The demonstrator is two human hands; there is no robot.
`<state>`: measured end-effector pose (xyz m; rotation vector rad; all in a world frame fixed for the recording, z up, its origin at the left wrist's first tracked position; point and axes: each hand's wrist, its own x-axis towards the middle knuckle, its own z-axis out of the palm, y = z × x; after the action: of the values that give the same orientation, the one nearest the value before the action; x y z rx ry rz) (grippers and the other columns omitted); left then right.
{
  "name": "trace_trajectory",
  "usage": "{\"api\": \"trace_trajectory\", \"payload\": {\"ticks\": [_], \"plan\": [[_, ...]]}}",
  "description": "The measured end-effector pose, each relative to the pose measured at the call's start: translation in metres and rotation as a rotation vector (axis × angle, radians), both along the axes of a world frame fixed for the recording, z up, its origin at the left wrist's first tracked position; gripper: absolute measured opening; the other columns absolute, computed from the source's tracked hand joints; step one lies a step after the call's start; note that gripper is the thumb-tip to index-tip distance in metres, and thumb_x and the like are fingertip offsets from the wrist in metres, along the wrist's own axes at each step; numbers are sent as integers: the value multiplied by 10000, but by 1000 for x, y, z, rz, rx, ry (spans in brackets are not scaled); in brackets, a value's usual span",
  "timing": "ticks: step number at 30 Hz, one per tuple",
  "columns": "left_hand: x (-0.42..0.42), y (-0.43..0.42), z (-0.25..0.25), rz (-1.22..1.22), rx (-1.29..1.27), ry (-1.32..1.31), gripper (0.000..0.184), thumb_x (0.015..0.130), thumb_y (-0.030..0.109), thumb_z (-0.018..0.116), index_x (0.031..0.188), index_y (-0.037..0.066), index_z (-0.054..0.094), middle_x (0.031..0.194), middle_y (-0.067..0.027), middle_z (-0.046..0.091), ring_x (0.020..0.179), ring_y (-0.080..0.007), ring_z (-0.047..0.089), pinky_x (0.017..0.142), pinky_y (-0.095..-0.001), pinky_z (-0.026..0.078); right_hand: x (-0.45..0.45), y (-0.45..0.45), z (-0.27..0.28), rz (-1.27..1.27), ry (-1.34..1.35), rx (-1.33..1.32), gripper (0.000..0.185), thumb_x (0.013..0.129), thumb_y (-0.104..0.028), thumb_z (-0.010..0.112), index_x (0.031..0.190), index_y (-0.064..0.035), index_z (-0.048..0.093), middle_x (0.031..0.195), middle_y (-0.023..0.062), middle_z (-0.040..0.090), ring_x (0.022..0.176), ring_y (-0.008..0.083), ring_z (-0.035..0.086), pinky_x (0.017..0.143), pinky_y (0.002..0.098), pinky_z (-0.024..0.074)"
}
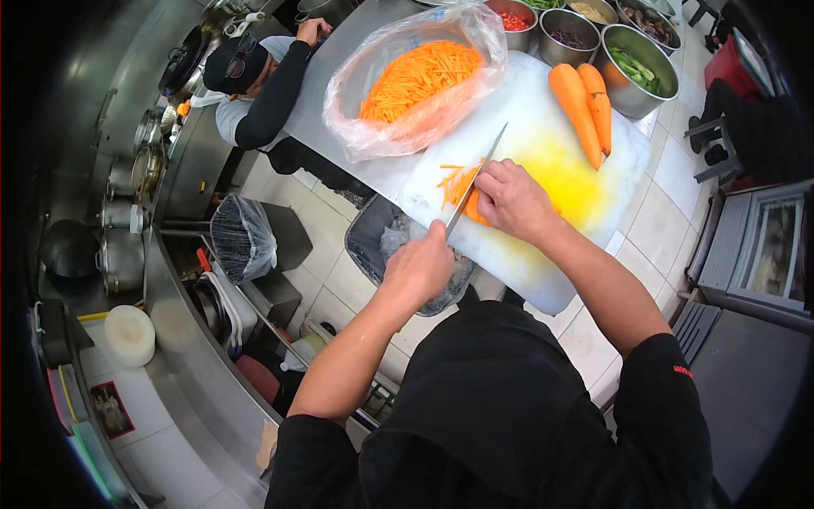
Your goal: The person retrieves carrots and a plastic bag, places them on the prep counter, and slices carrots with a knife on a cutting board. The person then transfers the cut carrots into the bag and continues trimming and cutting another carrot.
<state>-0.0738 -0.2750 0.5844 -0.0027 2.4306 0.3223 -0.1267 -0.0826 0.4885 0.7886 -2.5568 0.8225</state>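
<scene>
Head view: slicing looks part-done, the bag (356, 136) at the cutting board (543, 276)'s far-left edge holding many shreds (424, 81), left hand (421, 265) fingers wrapped round knife (476, 180), right hand (511, 197) fingers curled on part-cut carrot (477, 212) near its left edge, two whole carrots (573, 110) uncut by its far edge.

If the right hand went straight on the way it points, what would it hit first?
Likely the knife, whose blade crosses just ahead of the right hand; any gap is hard to judge.
</scene>
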Motion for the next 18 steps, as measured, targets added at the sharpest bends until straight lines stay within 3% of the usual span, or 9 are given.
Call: {"api": "trace_trajectory", "payload": {"ticks": [4,6,10,16,18], "plan": [[5,0,20,-24,13,27,283,971,168,476,1185,-16,493,991,-375,679,995,-543,654,914,-602,481,-2,2,-1,5,-12,12,98,774,-88,681,842,-65,615,910,100,595,882,299,608,794,415,528],[2,3,-1,-1,23,6,288,974,178,477,1185,-17,491,993,-376,679,996,-543,653,915,-602,482,0,1,-3,0,-1,0,100,773,-89,682,843,-64,615,912,99,595,882,298,609,795,414,529],[-4,3,12,-28,15,-1,294,975,193,480,1179,-18,485,990,-371,682,997,-543,652,913,-600,486,-2,1,-1,3,8,-2,127,771,-90,686,875,-68,615,925,99,598,891,296,610,792,421,528],[0,4,-14,-6,25,11,314,982,204,477,1196,-27,481,989,-351,693,982,-528,664,905,-584,504,1,1,-3,8,-51,5,145,776,-90,689,904,-69,624,944,101,596,899,301,608,800,435,514],[-11,0,-4,129,139,-143,311,985,206,476,1195,-24,481,986,-346,694,971,-521,669,900,-579,507,-3,2,-6,23,-69,24,125,781,-91,687,889,-71,628,948,100,590,898,303,604,814,438,504]]}}
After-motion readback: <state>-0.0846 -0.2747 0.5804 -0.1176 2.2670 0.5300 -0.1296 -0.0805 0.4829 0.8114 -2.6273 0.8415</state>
